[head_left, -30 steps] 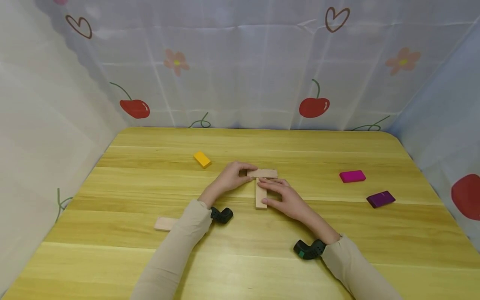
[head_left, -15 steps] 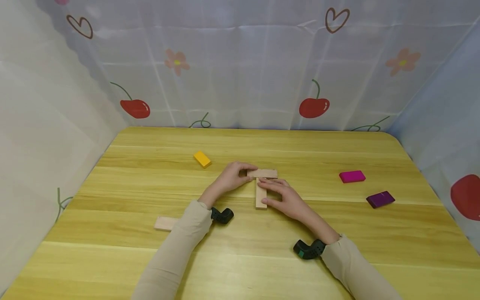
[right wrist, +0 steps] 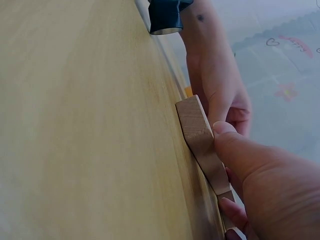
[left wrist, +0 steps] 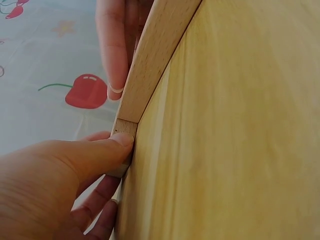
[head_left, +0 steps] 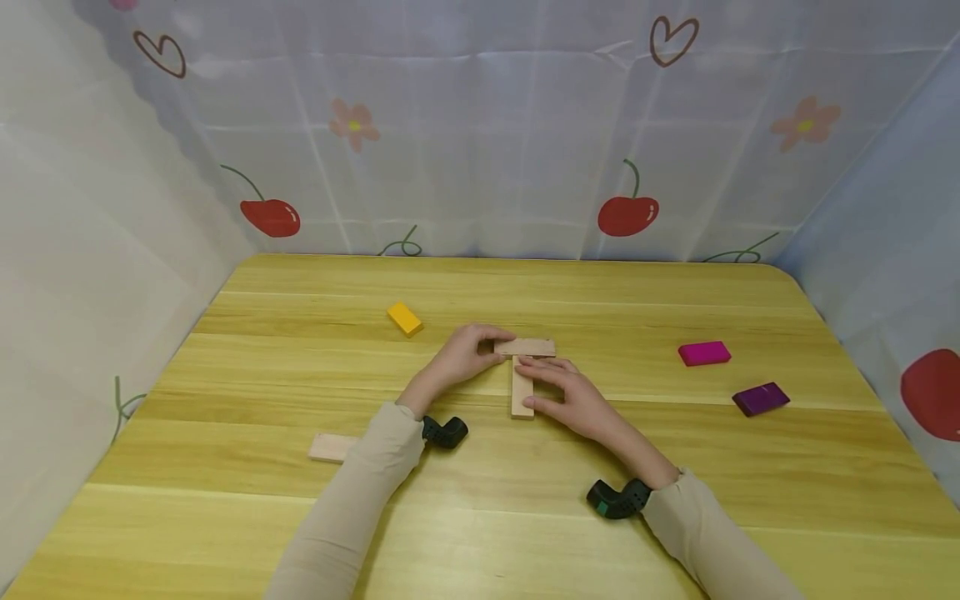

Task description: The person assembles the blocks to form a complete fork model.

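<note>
From where I'm standing, the person's wearing long beige sleeves: L sleeve [head_left: 341, 508] is creasing in soft folds toward its cuff [head_left: 400, 427], R sleeve [head_left: 723, 533] is bunching near its cuff [head_left: 675, 504]. Each wrist's carrying a blk, elbow-bent unit w/ sm. holes dotting it. L unit [head_left: 446, 432] is showing a pale rim at its rounded end; R unit [head_left: 619, 500] is sporting a sm. green patch [head_left: 602, 507]. Both hands are showing bare past the fabric.

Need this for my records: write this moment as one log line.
left hand: pinches crosswise block; right hand: touches lengthwise block; layout: T shape; apart: yellow block, pink block, purple block, third pale block
</note>
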`<move>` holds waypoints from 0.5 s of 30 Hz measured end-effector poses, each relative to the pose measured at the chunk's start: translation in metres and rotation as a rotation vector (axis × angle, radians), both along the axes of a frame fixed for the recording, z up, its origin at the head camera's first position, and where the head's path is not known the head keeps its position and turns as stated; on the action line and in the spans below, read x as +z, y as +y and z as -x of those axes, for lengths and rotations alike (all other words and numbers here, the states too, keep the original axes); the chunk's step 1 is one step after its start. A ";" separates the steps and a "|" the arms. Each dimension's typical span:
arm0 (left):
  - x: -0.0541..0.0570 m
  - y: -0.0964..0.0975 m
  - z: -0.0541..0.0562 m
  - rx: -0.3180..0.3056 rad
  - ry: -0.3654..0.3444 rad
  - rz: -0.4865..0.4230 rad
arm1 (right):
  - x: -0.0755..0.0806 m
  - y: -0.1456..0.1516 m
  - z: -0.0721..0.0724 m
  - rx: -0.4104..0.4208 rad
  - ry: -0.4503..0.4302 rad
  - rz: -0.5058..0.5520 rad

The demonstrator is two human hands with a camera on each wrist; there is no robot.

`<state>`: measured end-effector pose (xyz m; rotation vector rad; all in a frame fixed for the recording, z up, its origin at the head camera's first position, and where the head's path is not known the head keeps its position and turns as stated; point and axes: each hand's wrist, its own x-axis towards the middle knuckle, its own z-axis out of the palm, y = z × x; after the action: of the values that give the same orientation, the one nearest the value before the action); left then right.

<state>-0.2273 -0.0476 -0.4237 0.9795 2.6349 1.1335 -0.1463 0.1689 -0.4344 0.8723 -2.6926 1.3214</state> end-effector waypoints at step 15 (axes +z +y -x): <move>-0.002 0.000 0.001 0.002 -0.023 -0.003 | -0.001 0.003 0.000 -0.012 0.155 -0.132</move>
<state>-0.2279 -0.0477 -0.4252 0.9578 2.6179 1.1419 -0.1466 0.1720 -0.4350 0.9268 -2.6831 1.0371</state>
